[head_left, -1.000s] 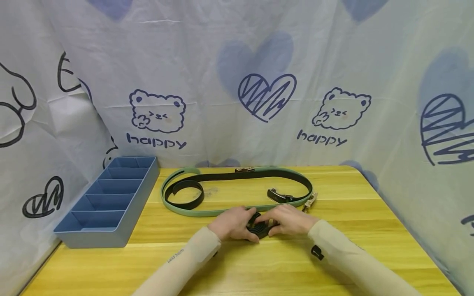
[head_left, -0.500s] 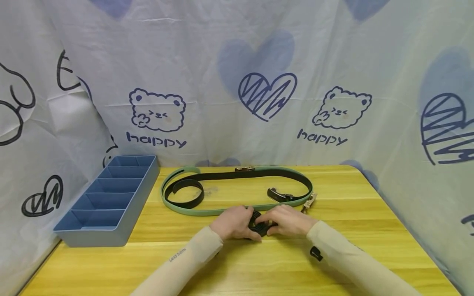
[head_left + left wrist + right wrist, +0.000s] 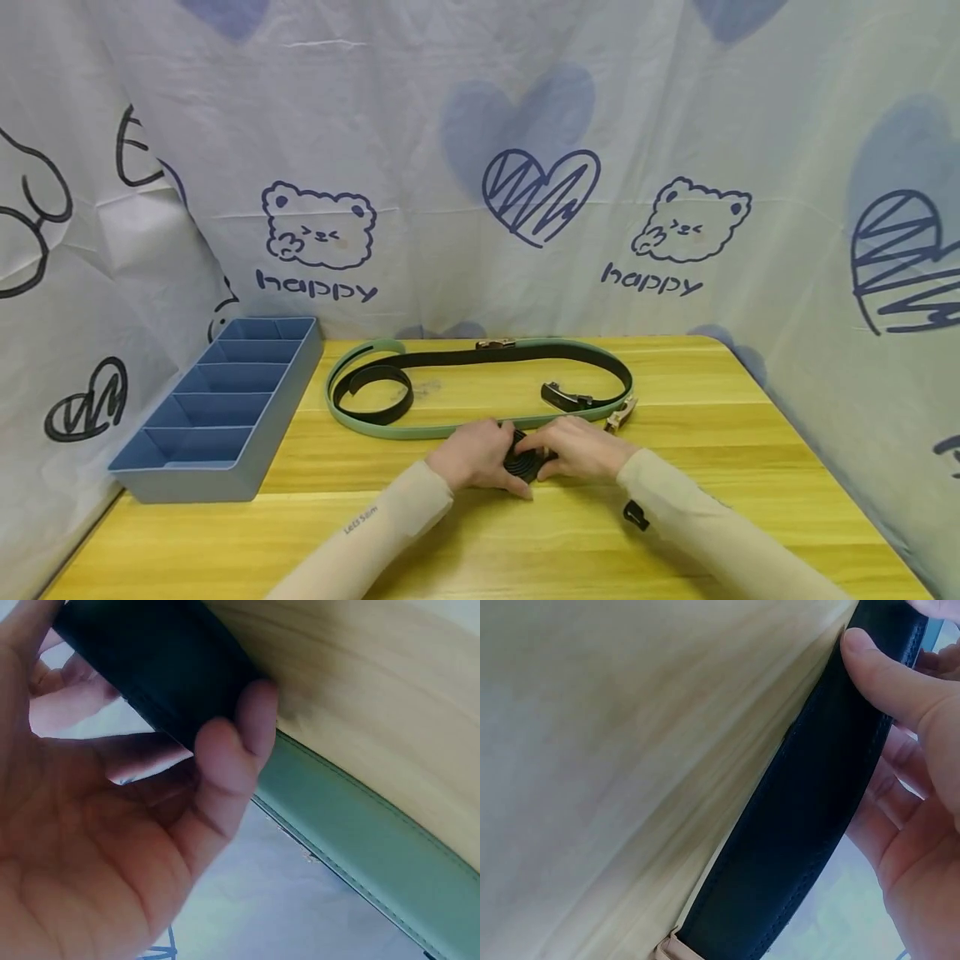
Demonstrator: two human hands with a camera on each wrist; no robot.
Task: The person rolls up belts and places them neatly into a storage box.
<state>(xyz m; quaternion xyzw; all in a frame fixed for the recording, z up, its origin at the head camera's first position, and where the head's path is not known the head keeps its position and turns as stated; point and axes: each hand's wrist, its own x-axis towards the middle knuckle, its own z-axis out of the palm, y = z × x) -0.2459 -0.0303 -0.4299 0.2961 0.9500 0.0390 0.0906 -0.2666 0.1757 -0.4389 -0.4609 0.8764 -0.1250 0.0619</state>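
Observation:
Between both hands, a black belt [image 3: 522, 463] stands on edge on the table, rolled into a tight coil. My left hand [image 3: 474, 457] holds the coil from the left, its fingers curled round the outer turn, as the left wrist view shows with the dark strap [image 3: 165, 667]. From the right, my right hand [image 3: 581, 448] grips it, thumb and fingers on opposite faces of the strap [image 3: 795, 795]. The strap's short free end runs under that hand to a light metal buckle [image 3: 621, 414]. Part of the coil is hidden by the fingers.
Behind the hands lies a green belt [image 3: 416, 432] in a wide loop. Inside it rests another black belt [image 3: 457, 357], one end curled, with a dark buckle [image 3: 564, 397]. A blue divided box [image 3: 198, 492] stands at left on the wooden table [image 3: 720, 517]. Printed cloth [image 3: 450, 275] hangs behind.
The metal buckle and my right hand have drawn slightly left toward the coil, and the free end of the strap is shorter. My left hand stays at the coil.

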